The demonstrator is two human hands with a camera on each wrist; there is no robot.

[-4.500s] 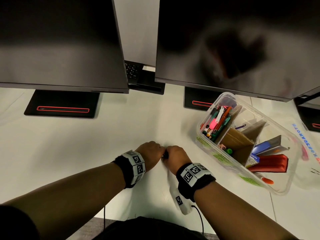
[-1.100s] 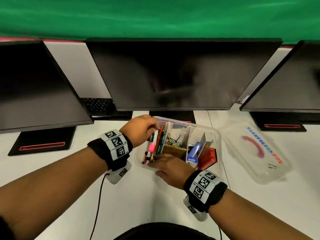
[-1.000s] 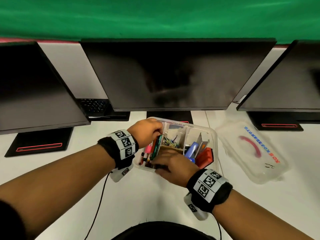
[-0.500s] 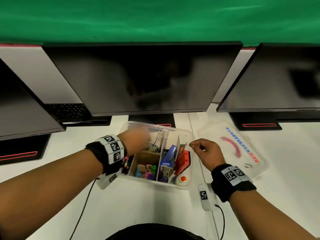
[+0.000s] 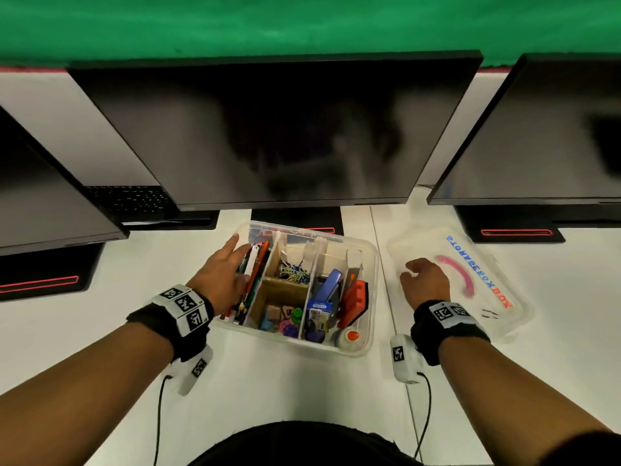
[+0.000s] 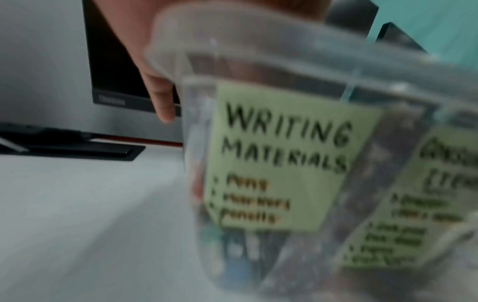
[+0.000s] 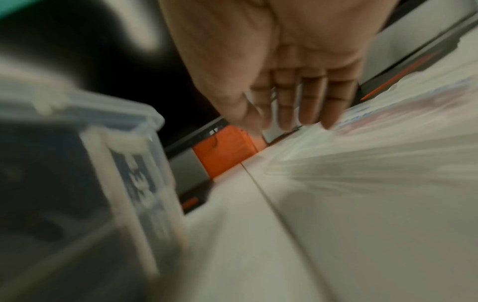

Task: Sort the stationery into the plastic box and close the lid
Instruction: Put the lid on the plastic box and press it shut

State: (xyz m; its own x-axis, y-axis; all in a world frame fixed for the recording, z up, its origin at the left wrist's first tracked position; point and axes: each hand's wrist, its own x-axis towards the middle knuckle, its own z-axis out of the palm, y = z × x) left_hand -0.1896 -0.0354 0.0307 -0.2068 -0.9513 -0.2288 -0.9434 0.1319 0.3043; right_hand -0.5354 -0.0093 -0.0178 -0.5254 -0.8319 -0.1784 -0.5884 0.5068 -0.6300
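Note:
The clear plastic box (image 5: 337,237) stands open on the white desk, its compartments holding pens (image 5: 257,264), paper clips (image 5: 294,272), a blue stapler (image 5: 327,287) and a red item (image 5: 356,299). My left hand (image 5: 223,274) lies over the pen compartment at the box's left rim, fingers straight, holding nothing. In the left wrist view a finger (image 6: 160,98) hangs outside the box wall beside the "WRITING MATERIALS" label (image 6: 279,159). The clear lid (image 5: 487,274) lies flat to the right of the box. My right hand (image 5: 425,280) reaches onto the lid's left part; its fingers (image 7: 310,106) point down at the lid (image 7: 388,132).
Three dark monitors (image 5: 268,129) stand along the back, their black bases (image 5: 514,230) close behind the box and lid. A keyboard (image 5: 131,200) sits behind at the left. Cables (image 5: 425,408) run from both wrist cameras towards me.
My right hand has left the box's right rim and moved right onto the lid. My left hand has straightened its fingers over the pen compartment.

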